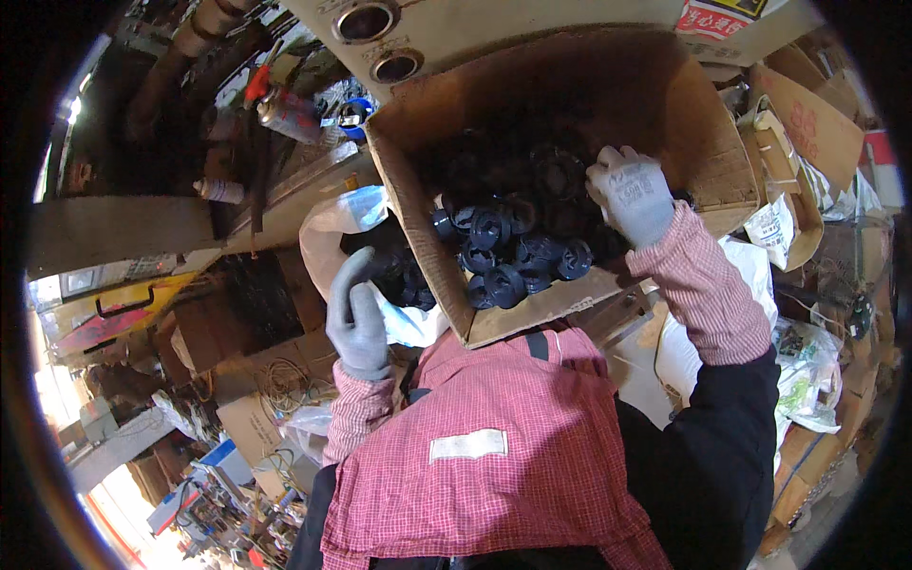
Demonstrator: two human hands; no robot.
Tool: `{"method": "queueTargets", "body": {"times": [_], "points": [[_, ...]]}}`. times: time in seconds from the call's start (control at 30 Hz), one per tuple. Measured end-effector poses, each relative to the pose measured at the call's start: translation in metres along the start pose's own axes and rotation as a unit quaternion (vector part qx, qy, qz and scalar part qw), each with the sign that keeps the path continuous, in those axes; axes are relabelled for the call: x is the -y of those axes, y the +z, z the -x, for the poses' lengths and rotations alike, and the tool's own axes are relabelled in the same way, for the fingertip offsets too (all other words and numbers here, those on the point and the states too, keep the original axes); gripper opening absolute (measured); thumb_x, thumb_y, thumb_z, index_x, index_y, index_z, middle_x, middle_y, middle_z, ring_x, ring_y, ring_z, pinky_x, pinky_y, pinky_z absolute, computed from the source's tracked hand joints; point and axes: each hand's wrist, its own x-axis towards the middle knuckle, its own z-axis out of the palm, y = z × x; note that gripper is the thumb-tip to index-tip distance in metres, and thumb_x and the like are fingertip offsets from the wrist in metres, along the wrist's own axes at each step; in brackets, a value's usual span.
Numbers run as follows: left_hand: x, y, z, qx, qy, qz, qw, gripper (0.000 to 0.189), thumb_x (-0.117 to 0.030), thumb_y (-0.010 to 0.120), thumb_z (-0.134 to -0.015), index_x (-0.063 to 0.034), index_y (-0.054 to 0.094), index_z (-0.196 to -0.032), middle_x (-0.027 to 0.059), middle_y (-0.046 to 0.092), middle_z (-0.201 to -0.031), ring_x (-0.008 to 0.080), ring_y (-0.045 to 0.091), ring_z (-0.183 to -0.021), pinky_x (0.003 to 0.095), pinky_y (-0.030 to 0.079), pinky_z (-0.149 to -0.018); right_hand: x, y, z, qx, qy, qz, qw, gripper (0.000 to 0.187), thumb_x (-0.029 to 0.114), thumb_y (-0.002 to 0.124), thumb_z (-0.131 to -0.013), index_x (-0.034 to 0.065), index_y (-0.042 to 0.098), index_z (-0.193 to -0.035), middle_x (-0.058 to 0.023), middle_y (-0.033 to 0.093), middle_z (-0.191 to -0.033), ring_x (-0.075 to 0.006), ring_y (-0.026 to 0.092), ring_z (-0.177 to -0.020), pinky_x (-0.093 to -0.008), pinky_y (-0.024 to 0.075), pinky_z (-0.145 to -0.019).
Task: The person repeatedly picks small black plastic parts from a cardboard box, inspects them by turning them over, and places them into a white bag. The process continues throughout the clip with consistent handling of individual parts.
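A large open cardboard box [445, 285] stands before me with many round black plastic parts [504, 285] in it. My right hand [630, 192], in a pale coated work glove, is inside the box at its right side, knuckles up and fingers bent; its fingertips are hidden, so I cannot tell whether it holds a part. Left of the box, my gloved left hand [358, 320] is raised beside a white plastic bag [320, 246] that holds more black parts. Its thumb and fingers are partly apart, and nothing shows in it.
A beige machine panel with two round openings [365, 23] lies beyond the box. A gas canister with a red torch head [288, 117] lies on the left shelf. At the right are an open carton [801, 128] and plastic bags [801, 370].
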Motion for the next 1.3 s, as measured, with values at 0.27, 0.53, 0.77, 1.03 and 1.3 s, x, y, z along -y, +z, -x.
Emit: {"method": "queueTargets", "body": {"times": [0.27,0.53,0.77,1.03,1.3], "points": [[-0.057,0.128,-0.051,0.323,0.104,-0.047,0.939,0.040,-0.027,0.087,-0.081,-0.0040,0.070,-0.109,0.0092,0.073,-0.105,0.0247,0.068,-0.105,0.0359,0.052,-0.098,0.063,-0.051,0.022,-0.076,-0.057,-0.249,0.964,0.022,0.011,0.073,-0.082,0.0077,0.074,-0.104,-0.0086,0.068,-0.095,-0.0279,0.068,-0.086,-0.0394,0.0545,-0.072],[-0.049,0.137,-0.028,0.221,0.356,-0.135,0.898,0.046,-0.033,0.095,-0.068,-0.0228,0.074,-0.107,0.0240,0.040,-0.160,0.0526,0.040,-0.142,0.0635,0.031,-0.117,0.060,-0.024,0.036,-0.236,0.138,-0.351,0.895,0.018,0.013,0.082,-0.085,0.0045,0.077,-0.100,-0.0137,0.070,-0.094,-0.0314,0.071,-0.083,-0.0379,0.0570,-0.072],[-0.044,0.131,-0.042,0.281,0.391,-0.142,0.865,0.041,-0.026,0.092,-0.074,-0.0160,0.068,-0.106,0.0224,0.056,-0.147,0.0472,0.057,-0.126,0.0506,0.053,-0.101,0.073,-0.032,0.012,0.022,0.310,-0.741,0.595,0.021,0.021,0.079,-0.095,-0.0002,0.077,-0.098,-0.0058,0.073,-0.084,-0.0108,0.065,-0.073,-0.0267,0.0522,-0.066],[-0.052,0.101,-0.020,0.290,-0.105,0.238,0.921,0.029,-0.023,0.076,-0.096,-0.0022,0.061,-0.110,0.0153,0.066,-0.121,0.0228,0.068,-0.105,0.0360,0.056,-0.092,0.093,-0.051,0.003,-0.216,-0.014,-0.576,0.788,0.015,0.014,0.079,-0.091,0.0016,0.075,-0.099,-0.0114,0.071,-0.091,-0.0203,0.069,-0.082,-0.0317,0.0556,-0.071],[0.044,-0.026,-0.005,0.010,-0.201,0.122,0.972,0.042,-0.044,0.052,-0.109,-0.0062,0.051,-0.126,0.0130,0.060,-0.124,0.0245,0.069,-0.099,0.0378,0.062,-0.070,0.027,0.035,0.002,0.184,0.152,-0.168,0.956,0.059,0.032,0.067,-0.097,0.0118,0.052,-0.151,-0.0161,0.052,-0.153,-0.0385,0.056,-0.130,-0.0481,0.0466,-0.110]]}}
